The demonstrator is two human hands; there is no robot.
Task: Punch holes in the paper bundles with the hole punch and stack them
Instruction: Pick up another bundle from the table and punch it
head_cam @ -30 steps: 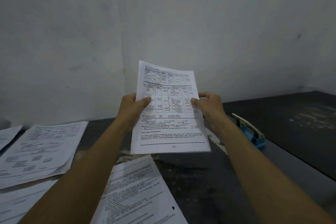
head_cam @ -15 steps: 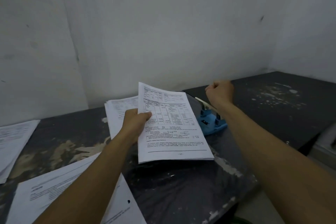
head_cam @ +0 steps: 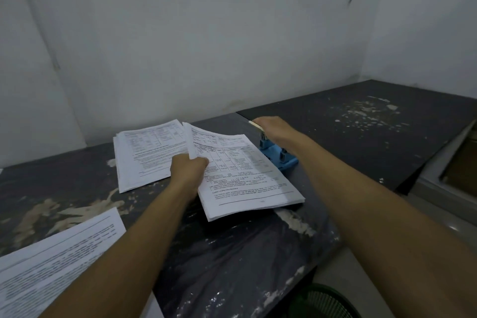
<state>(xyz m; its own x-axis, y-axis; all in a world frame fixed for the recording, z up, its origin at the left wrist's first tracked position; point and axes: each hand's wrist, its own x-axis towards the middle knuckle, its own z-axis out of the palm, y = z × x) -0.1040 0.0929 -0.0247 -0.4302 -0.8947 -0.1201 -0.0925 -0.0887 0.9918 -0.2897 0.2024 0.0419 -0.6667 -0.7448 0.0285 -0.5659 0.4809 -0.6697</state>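
My left hand point(head_cam: 188, 166) grips the left edge of a printed paper bundle point(head_cam: 245, 181), which lies low over the dark table point(head_cam: 232, 253) with its right edge against the blue hole punch point(head_cam: 280, 156). My right hand point(head_cam: 275, 128) rests on top of the punch's pale lever, palm down, fingers curled over it. Whether the bundle's edge sits inside the punch slot is hidden. Behind my left hand lies a stack of printed paper bundles point(head_cam: 144, 155), flat on the table near the wall.
More printed sheets point(head_cam: 51, 261) lie at the near left. A second dark tabletop point(head_cam: 361, 131) joins at the right, against the white wall. A green mesh bin point(head_cam: 325, 302) stands on the floor at the bottom right, below the table edge.
My right hand let go of the bundle and went onto the hole punch lever. My left hand lowered the bundle from upright in the air to the table beside the punch. The view turned right.
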